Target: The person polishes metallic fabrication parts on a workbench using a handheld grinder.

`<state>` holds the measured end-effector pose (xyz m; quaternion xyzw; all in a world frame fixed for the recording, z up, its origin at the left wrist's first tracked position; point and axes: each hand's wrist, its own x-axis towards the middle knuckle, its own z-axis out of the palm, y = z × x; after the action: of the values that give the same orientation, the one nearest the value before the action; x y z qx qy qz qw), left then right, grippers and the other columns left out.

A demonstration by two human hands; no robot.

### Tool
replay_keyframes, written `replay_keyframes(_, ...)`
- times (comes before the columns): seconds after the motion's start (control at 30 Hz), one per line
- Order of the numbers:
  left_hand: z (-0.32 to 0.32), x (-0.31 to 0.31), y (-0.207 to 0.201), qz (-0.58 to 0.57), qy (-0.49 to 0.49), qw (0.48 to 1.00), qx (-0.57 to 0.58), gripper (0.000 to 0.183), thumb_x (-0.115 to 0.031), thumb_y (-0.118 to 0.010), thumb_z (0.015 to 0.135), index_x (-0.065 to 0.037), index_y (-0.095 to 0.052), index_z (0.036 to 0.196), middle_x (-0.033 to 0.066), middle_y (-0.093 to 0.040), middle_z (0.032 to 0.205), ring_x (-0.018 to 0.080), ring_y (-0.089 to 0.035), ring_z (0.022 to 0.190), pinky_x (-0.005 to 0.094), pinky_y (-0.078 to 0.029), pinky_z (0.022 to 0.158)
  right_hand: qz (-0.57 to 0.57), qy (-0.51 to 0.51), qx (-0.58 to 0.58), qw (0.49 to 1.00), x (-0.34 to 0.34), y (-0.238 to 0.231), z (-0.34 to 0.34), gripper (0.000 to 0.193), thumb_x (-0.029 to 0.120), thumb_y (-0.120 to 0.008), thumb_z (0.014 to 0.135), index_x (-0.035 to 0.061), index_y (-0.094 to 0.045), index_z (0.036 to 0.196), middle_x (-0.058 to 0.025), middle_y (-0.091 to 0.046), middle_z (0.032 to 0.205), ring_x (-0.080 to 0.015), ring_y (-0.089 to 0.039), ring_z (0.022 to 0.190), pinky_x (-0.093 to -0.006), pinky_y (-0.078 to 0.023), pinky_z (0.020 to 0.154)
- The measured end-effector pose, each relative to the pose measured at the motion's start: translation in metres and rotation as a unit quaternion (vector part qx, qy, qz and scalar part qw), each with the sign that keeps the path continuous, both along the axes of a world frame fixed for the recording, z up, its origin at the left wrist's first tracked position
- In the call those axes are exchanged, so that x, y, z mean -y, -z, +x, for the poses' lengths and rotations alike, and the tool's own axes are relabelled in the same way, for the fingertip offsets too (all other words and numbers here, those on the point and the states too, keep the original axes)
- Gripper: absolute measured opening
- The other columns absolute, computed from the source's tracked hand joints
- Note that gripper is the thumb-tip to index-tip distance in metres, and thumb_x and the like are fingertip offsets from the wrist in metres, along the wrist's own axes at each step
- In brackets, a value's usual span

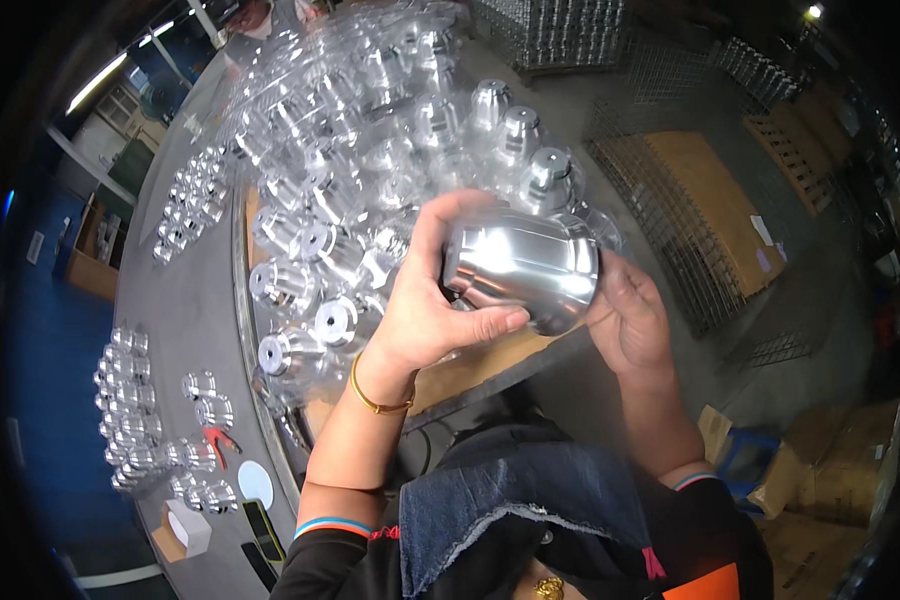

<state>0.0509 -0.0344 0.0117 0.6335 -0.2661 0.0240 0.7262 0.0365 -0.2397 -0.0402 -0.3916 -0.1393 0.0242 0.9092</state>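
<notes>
A polished metal canister (525, 262) is held tilted on its side in front of me. My left hand (420, 310) wraps round its left end, with the thumb along the near side and the fingers over the top. At the other end, my right hand (632, 318) is closed against the canister, its fingers partly hidden behind the metal. Just beyond my hands stand many similar shiny metal canisters (548, 180), several in clear plastic wrapping, crowded on a board-topped table (450, 385). Some show a dark hole in the end facing me.
To the left runs a grey bench (185, 310) with smaller metal pieces (130, 410), red-handled pliers (220, 445), a pale round disc (255, 484), a phone (262, 530) and a small box (182, 528). Wire cages (670, 230) stand right; cardboard boxes (840, 460) sit lower right. Another person (260, 18) is far off.
</notes>
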Motion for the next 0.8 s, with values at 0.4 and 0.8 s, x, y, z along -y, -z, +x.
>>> replay_keyframes(0.4,-0.025,-0.033,0.029,-0.199,-0.037,0.974,-0.097,0.079,-0.031,-0.072,0.074,-0.007,-0.027,0.134,0.0170,-0.043,0.125,0.0240,-0.047,0.111,0.0363,-0.039,0.094,-0.075,-0.116,0.022,0.990,-0.056,-0.011,-0.030,0.028,0.005,-0.066,0.078,0.0002,-0.061,0.106,-0.0096,-0.064,0.099,-0.0192,-0.061,0.089,-0.0318,-0.048,0.078)
replay_keyframes(0.8,-0.028,-0.028,0.037,-0.378,-0.015,0.923,-0.076,0.056,-0.028,-0.062,0.082,-0.002,-0.037,0.124,0.0198,-0.056,0.107,0.0270,-0.060,0.095,0.0367,-0.051,0.082,-0.035,-0.132,0.008,0.991,-0.077,-0.011,-0.040,0.033,0.011,-0.060,0.083,-0.0032,-0.055,0.112,-0.0105,-0.062,0.107,-0.0183,-0.059,0.097,-0.0312,-0.045,0.086)
